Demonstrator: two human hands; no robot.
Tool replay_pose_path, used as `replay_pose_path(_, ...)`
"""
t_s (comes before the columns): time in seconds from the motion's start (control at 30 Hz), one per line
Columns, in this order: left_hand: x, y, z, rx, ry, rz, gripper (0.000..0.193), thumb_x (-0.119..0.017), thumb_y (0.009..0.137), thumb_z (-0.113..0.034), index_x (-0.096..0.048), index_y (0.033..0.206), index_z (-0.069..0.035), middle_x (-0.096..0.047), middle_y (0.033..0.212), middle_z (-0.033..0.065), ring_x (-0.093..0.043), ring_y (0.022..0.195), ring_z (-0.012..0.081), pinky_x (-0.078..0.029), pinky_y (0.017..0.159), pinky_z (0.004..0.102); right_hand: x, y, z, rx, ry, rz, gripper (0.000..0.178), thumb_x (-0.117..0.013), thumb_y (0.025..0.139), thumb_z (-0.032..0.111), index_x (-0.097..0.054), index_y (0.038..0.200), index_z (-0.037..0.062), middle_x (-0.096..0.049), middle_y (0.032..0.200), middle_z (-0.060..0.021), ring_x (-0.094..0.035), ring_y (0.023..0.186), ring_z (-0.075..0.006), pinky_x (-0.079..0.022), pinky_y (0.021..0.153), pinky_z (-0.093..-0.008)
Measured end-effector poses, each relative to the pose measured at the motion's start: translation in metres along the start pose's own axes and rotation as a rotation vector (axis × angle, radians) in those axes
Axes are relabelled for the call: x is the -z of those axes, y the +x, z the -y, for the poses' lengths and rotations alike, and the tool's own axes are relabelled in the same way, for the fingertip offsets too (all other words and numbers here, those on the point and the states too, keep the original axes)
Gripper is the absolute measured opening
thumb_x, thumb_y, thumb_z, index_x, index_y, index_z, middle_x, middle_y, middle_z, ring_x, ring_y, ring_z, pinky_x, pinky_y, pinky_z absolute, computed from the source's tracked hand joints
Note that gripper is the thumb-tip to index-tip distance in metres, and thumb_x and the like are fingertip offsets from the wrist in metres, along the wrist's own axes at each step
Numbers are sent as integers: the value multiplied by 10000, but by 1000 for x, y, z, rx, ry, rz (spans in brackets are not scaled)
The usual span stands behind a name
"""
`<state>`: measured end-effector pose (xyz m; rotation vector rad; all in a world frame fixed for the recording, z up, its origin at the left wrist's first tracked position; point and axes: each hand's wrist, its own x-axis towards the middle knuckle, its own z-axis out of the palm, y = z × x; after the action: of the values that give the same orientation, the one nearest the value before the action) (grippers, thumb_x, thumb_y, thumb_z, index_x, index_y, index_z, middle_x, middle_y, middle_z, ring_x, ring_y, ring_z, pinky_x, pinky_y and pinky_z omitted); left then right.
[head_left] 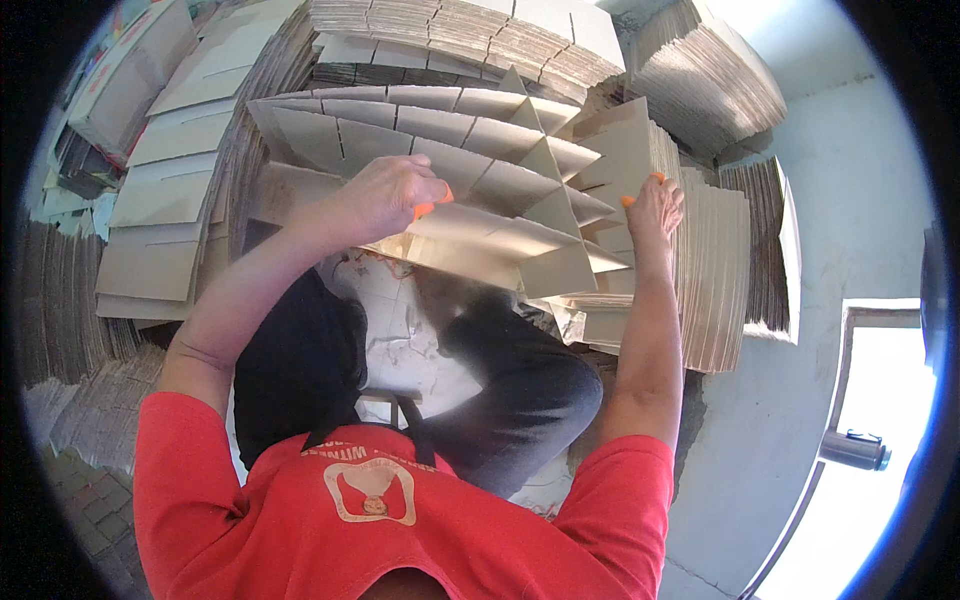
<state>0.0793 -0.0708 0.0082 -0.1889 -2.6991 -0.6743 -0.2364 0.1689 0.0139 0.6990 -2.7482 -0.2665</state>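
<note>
A partly interlocked cardboard divider (pixel 510 185) lies in front of me: several long slotted strips run side to side, and a cross strip (pixel 560 205) is slotted through them near their right end. My left hand (pixel 385 200) is closed over the nearer long strips, with orange finger covers on its fingertips; whatever it pinches is hidden. At the right, my right hand (pixel 655 212) is against a stack of cardboard pieces (pixel 705 270), its orange-covered thumb and a fingertip apart and nothing plainly held between them.
Tall stacks of slotted cardboard strips (pixel 165 215) rise at the left. More bundles (pixel 480 30) stand at the back, with another stack (pixel 710 80) at the back right. My bent legs (pixel 515 380) are below the divider. A pale wall (pixel 845 190) bounds the right side.
</note>
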Motion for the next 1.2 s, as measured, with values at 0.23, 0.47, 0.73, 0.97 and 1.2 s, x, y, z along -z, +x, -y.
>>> replay_pose_path(0.23,-2,-4,-8,37,-15,-83,200,-715,783,-109,-706,956,-8,-642,759,109,-602,756,285,-507,658,403,-19,15,-41,-147,313,-323,416,-756,797,131,-523,1133,56,-655,964,-196,-656,918,-376,-541,773,-472)
replay_pose_path(0.47,-12,-14,-9,48,23,-157,204,-733,784,-150,-716,935,-12,-689,815,112,-630,780,277,-520,666,397,130,-32,-47,-28,706,-786,526,-664,848,-52,-509,1345,21,-694,987,-79,-627,792,-130,-576,781,-280)
replay_pose_path(0.73,-19,-11,-6,37,49,-152,89,-673,794,-94,-680,812,-8,-647,739,148,-619,722,311,-494,625,436,199,-91,-28,328,911,-267,619,-733,780,-48,-558,1363,62,-449,704,80,-376,622,-23,-361,626,-144)
replay_pose_path(0.97,-20,-3,2,85,47,-85,81,-655,812,-105,-671,800,-26,-632,729,156,-621,731,342,-490,638,459,188,-101,6,340,883,-156,670,-740,739,-86,-541,1370,24,-465,713,66,-406,664,-18,-353,655,-138)
replay_pose_path(1.2,-7,13,12,45,81,-145,138,-697,818,-154,-687,885,-34,-657,764,159,-639,809,326,-526,693,445,175,-95,14,319,1078,-78,613,-739,791,-52,-553,1368,41,-585,780,43,-465,699,-21,-411,683,-151)
